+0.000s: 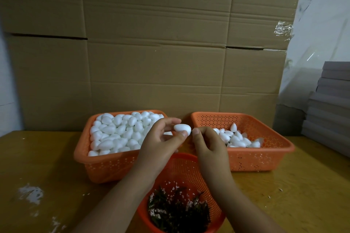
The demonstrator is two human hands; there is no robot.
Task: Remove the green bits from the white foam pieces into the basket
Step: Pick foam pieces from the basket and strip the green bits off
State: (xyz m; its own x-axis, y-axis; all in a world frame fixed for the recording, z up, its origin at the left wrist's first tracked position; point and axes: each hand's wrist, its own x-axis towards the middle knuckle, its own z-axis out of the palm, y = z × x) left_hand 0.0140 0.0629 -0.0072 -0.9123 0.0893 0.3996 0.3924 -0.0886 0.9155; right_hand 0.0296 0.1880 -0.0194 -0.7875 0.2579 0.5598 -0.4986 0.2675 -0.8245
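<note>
- The white foam piece (182, 128) is smooth and egg-shaped, lying sideways with its narrower end pointing right, just above the middle of the frame.
- The left hand (161, 142) grips it, thumb below and fingers curled over the top and back.
- The right hand (207, 141) has thumb and forefinger pinched together right at the piece's narrow tip; something small and dark shows there, too tiny to identify.
- Both forearms rise from the lower edge and converge, the hands nearly touching.
- Directly under the hands, at lower centre, the round orange basket (181, 168) holds dark green bits (180, 210) mixed with white crumbs.
- Left of centre, a rectangular orange basket (106, 168) is heaped with foam pieces; right of centre, a second one (265, 159) holds a few.
- All stand on a yellowish table (47, 166).
</note>
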